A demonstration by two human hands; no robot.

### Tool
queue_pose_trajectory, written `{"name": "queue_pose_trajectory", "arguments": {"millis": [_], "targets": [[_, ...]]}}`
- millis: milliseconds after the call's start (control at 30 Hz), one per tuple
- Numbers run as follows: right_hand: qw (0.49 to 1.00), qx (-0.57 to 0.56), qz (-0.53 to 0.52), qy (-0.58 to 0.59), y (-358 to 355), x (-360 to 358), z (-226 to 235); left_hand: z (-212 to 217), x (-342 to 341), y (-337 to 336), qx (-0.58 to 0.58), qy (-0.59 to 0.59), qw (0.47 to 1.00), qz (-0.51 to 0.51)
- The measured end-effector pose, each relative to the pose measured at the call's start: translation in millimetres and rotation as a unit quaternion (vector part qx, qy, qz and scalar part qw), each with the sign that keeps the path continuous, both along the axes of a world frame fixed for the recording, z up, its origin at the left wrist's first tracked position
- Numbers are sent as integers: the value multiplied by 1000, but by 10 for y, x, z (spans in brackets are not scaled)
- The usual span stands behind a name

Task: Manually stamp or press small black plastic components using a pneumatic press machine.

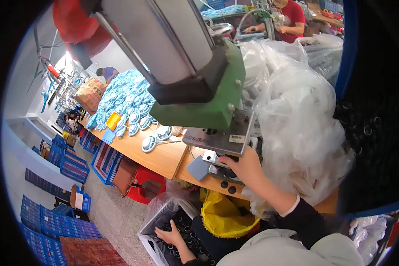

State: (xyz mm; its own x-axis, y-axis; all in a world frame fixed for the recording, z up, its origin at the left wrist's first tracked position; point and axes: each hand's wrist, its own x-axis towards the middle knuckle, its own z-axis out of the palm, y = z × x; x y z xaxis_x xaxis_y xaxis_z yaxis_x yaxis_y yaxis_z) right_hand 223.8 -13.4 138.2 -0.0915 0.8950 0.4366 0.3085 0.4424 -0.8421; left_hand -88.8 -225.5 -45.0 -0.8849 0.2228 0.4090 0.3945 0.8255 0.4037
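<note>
Small black ring-shaped parts [181,230] fill a clear plastic bag [157,208] standing on the floor below the wooden tabletop [164,157]; left hand [170,235] is down inside the bag, fingers curled onto the parts, though whether any are actually pinched in the grip cannot be told. Right hand [244,166] is raised to the base of the green-framed press machine with a grey cylinder [195,84], fingers closed over a dark fixture just under its steel plate; what the grip holds there is hidden. Yellow plastic bag [224,217] sits just beside the clear one, near the person's lap. Large crumpled translucent plastic bags [297,115] are heaped right of the press. Pale blue round plastic pieces [126,99] are piled on the far tabletop, a small yellow card [113,120] among them. Blue crates [73,166] are stacked on the floor at left.
</note>
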Motion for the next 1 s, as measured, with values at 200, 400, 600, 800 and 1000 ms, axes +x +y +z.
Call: {"name": "queue_pose_trajectory", "arguments": {"millis": [200,400,600,800,1000], "targets": [[998,42,13,-44,-94,224,-29,635,483,1467,119,48,864,-486],[953,76,-291,-23,-288,1347,-186,468,453,2332,-35,-17,816,-577],[702,6,-689,-177,-14,3046,-527,429,665,2354,-12,-6,820,-573],[625,-207,-720,-220,82,3317,-745,291,624,2285,-28,12,823,-568],[788,102,-599,-96,-55,3035,-501,885,1096,2065,179,64,816,-545]]}}
